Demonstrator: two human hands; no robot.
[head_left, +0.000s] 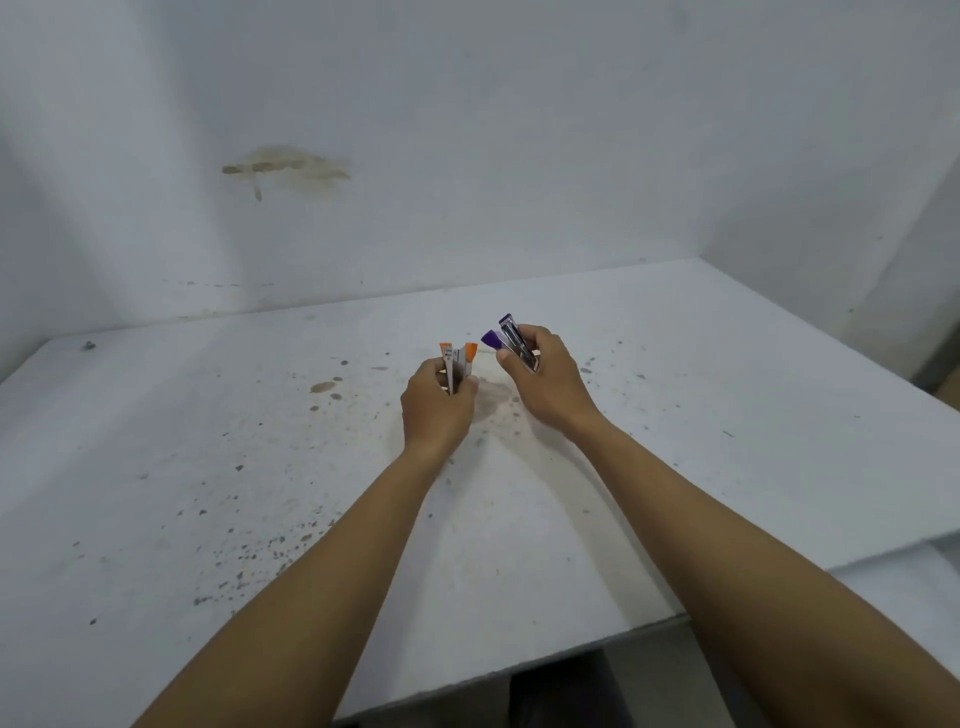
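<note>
My left hand (436, 408) grips a small orange and silver stapler (458, 359), held upright with its jaws apart, above the middle of the white table (208, 467). My right hand (545, 382) grips a small purple and silver stapler (511, 340), tilted to the upper left, also with its jaws apart. The two staplers are close together but do not touch. Fingers hide the lower part of each stapler.
The white table is stained and speckled with dark spots, and a brownish patch (493, 397) lies under my hands. A white wall with a yellowish stain (291, 166) stands behind. The table's front edge (519, 660) is near my body, and a second white surface (909, 571) adjoins at the right.
</note>
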